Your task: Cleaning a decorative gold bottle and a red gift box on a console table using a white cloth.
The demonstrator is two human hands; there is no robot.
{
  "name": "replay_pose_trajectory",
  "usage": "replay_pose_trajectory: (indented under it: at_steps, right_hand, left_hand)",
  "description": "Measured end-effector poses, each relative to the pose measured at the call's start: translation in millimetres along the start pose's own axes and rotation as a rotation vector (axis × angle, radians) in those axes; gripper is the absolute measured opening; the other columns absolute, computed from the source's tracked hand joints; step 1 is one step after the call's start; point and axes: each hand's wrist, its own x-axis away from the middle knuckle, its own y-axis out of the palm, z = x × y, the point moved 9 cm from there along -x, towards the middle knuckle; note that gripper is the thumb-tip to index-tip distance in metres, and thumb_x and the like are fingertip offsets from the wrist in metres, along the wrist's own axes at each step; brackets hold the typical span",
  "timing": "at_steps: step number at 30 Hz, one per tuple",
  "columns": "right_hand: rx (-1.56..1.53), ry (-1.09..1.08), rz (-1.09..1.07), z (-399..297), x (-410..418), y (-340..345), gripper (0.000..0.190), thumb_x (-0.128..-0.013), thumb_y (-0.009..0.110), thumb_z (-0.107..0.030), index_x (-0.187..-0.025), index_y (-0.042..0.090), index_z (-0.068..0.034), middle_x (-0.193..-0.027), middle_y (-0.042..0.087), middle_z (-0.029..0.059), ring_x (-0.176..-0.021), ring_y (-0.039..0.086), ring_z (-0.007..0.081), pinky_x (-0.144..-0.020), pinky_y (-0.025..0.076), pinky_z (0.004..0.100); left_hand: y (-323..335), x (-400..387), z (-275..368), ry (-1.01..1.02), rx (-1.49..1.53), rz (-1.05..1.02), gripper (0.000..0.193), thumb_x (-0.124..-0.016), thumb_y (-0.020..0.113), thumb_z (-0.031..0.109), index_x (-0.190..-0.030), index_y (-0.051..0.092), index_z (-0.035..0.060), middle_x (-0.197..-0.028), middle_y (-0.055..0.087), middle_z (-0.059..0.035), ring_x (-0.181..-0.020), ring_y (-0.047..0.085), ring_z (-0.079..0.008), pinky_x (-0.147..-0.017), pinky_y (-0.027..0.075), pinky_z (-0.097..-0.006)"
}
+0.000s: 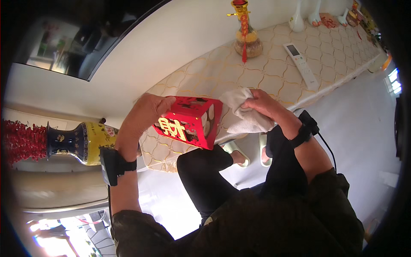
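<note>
In my left hand (154, 107) is a red decorative box (189, 120) with openwork sides and a gold Chinese character. The box is tilted on its side above the patterned tablecloth (199, 77), and round pale shapes show through its end. My right hand (261, 102) grips a crumpled white cloth (242, 112) just right of the box; a narrow gap seems to part them. The fingertips of my left hand behind the box are partly hidden.
Behind stands a glass vase (247, 41) with a red tassel. A white remote control (300, 66) lies to the right, near small white vases (297, 21). At the left are a tall blue-and-yellow vase (94, 143) with red berries and a wall-mounted screen (74, 41).
</note>
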Motion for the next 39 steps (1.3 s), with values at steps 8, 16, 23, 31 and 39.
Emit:
replay_pose_trajectory:
  at_steps: [8, 16, 23, 31, 39]
  right_hand:
    - [0.063, -0.228, 0.073, -27.2, -3.8, 16.1, 0.036, -0.073, 0.065, -0.019, -0.104, 0.062, -0.001, -0.085, 0.068, 0.0107, -0.077, 0.064, 0.0215, -0.072, 0.049, 0.0346]
    - [0.750, -0.217, 0.077, -52.4, -5.5, 28.2, 0.036, -0.073, 0.064, -0.019, -0.105, 0.060, -0.002, -0.091, 0.064, 0.0226, -0.088, 0.060, 0.0403, -0.077, 0.047, 0.0441]
    - [0.679, -0.393, 0.142, -110.7, -23.5, 31.5, 0.043, -0.072, 0.069, -0.015, -0.112, 0.058, -0.001, -0.092, 0.064, 0.0216, -0.089, 0.061, 0.0381, -0.078, 0.048, 0.0410]
    - [0.808, -0.843, -0.305, -159.9, -11.6, 127.3, 0.030, -0.071, 0.067, -0.011, -0.101, 0.063, -0.010, -0.085, 0.065, 0.0159, -0.083, 0.063, 0.0343, -0.073, 0.049, 0.0423]
    - [0.927, -0.587, -0.086, -165.7, -62.3, 87.0, 0.029, -0.071, 0.066, -0.007, -0.100, 0.064, -0.008, -0.086, 0.065, 0.0159, -0.085, 0.063, 0.0339, -0.074, 0.049, 0.0416]
  left_hand:
    - [2.1, 29.8, 30.2, 0.394, -0.120, 0.280, 0.034, -0.088, 0.061, 0.024, -0.065, 0.055, 0.0000, -0.058, 0.051, -0.0141, -0.061, 0.051, -0.0302, -0.058, 0.040, -0.0411]
    - [12.3, 49.2, 29.7, 0.527, -0.005, 0.460, 0.014, -0.085, 0.061, 0.014, -0.078, 0.057, 0.0029, -0.071, 0.056, -0.0124, -0.070, 0.052, -0.0320, -0.066, 0.043, -0.0415]
    - [9.8, 69.3, 45.2, 0.501, -0.197, 0.377, 0.021, -0.077, 0.070, 0.017, -0.086, 0.058, 0.0032, -0.078, 0.057, -0.0106, -0.076, 0.054, -0.0315, -0.071, 0.043, -0.0408]
    - [33.2, 76.7, 26.4, 0.422, -0.250, 0.371, 0.035, -0.064, 0.076, 0.024, -0.083, 0.055, 0.0042, -0.073, 0.053, -0.0092, -0.073, 0.055, -0.0289, -0.071, 0.041, -0.0404]
    - [42.2, 97.6, 13.6, 0.473, -0.239, 0.499, 0.031, -0.054, 0.075, 0.019, -0.074, 0.055, 0.0061, -0.068, 0.054, -0.0066, -0.067, 0.056, -0.0256, -0.070, 0.044, -0.0377]
